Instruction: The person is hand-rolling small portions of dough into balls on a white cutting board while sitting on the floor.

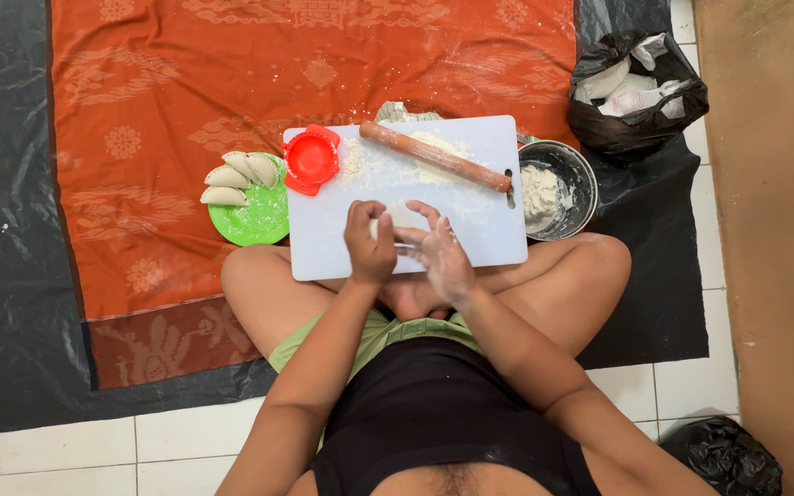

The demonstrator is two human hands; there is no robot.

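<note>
One small pale lump of dough [388, 225] sits between the person's hands, at the near edge of the white cutting board [489, 230]; the left hand [369, 243] curls closed around it from nine o'clock, knuckles up; the right hand [441, 253] lies open and floury against it from three o'clock, fingers [423, 213] spread and pointing toward twelve. Both forearms come up from six o'clock over crossed legs. On the board, toward twelve o'clock, one wooden rolling pin [436, 156] lies slantwise over a patch of flour; one red dumpling press [311, 158] sits at the board's ten o'clock corner. Beyond it at nine o'clock, one green plate [264, 220] carries four folded dumplings [239, 174]. At two o'clock stands one metal bowl [581, 184] of flour; farther out, one black bag [636, 92].
</note>
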